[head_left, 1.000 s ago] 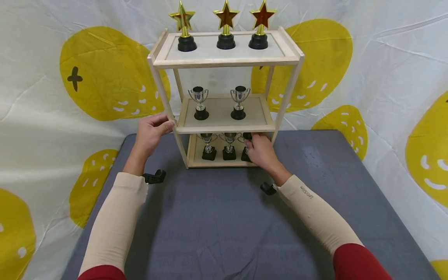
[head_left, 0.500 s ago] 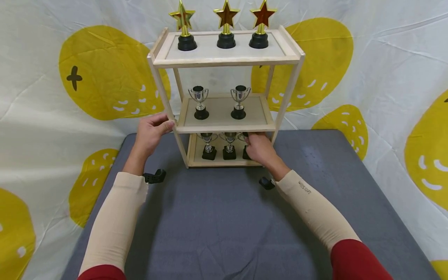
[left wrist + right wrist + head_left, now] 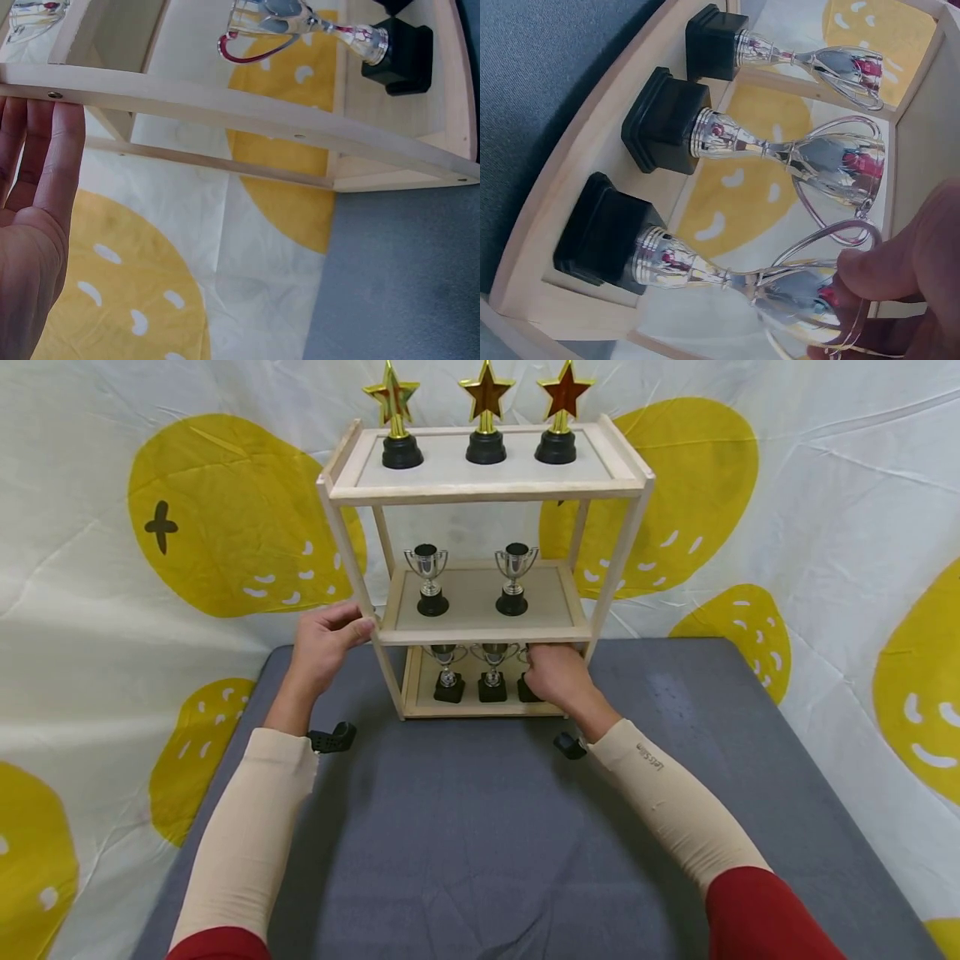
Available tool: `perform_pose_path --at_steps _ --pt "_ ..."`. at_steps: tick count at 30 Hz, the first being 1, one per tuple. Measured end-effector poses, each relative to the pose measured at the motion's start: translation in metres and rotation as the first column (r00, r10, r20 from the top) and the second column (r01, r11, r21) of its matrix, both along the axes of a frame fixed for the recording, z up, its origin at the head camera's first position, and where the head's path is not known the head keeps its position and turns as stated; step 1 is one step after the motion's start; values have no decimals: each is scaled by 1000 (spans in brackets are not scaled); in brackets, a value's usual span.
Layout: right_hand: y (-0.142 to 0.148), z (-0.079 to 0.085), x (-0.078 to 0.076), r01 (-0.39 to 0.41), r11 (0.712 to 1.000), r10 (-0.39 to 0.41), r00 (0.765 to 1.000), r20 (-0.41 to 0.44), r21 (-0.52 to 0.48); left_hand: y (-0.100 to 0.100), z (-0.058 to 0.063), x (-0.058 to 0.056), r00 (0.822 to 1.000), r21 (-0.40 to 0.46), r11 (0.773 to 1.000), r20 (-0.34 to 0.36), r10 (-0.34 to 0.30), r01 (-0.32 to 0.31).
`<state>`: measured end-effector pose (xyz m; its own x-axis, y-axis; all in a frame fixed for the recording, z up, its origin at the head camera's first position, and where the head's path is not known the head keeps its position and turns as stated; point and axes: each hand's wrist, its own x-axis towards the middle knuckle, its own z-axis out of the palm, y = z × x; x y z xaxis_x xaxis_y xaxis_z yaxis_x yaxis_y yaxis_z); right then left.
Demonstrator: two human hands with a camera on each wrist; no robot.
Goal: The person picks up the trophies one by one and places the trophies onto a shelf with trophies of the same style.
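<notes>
A three-tier wooden shelf (image 3: 483,636) stands at the back of the table. My left hand (image 3: 321,647) holds its left front post at middle-tier height, and the left wrist view shows several fingers (image 3: 64,157) against that wooden post (image 3: 225,111). On the bottom tier, my right hand (image 3: 558,678) pinches the cup of the rightmost silver trophy (image 3: 795,296), thumb near its rim and handle. That trophy stands upright on a square black base, partly hidden by the hand. Beside it, a middle trophy (image 3: 492,681) and a left trophy (image 3: 447,681) form a row.
Two smaller silver trophies (image 3: 512,581) stand on the middle tier, just above my right hand. Three gold star trophies (image 3: 486,418) stand on the top tier. Grey cloth (image 3: 465,827) covers the table, and a patterned white curtain (image 3: 825,510) hangs behind.
My right hand has moved slightly deeper into the bottom tier, and the rightmost trophy has shifted slightly there. My left hand has stayed at the post.
</notes>
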<state>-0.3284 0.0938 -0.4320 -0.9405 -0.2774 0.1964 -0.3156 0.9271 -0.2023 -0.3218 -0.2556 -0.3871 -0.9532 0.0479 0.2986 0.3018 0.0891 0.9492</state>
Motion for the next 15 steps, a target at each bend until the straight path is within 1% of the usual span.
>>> perform_pose_path --at_steps 6,15 --pt "-3 2 -1 29 999 -27 999 -29 40 0 0 0 1000 5 1000 -1 -3 3" --pt "-2 3 1 9 998 -6 999 -34 64 0 0 0 1000 1 1000 1 -3 3"
